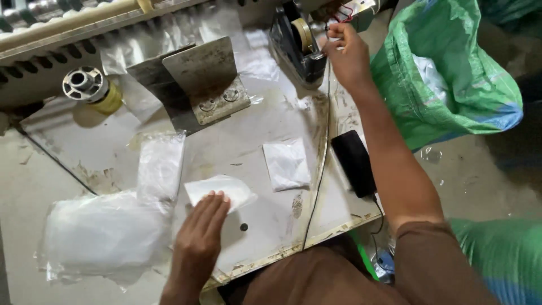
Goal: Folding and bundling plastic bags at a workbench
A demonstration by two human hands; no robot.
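My left hand (200, 229) lies flat on the worn metal table (265, 214), its fingertips pressing the near edge of a small folded white packet (223, 189). My right hand (347, 56) is stretched far forward to a black tape dispenser (296, 45), fingers pinched at the end of the tape by the roll. Whether tape is between the fingers is too small to tell. A second white packet (286, 164) lies flat between my two arms.
A stack of clear plastic bags (107, 231) lies at the left, with one long bag (161, 166) above it. A bent metal bracket (203, 79) and a yellow roller (93, 87) stand behind. A black phone (354, 162) is at the right edge, a green sack (446, 73) beyond.
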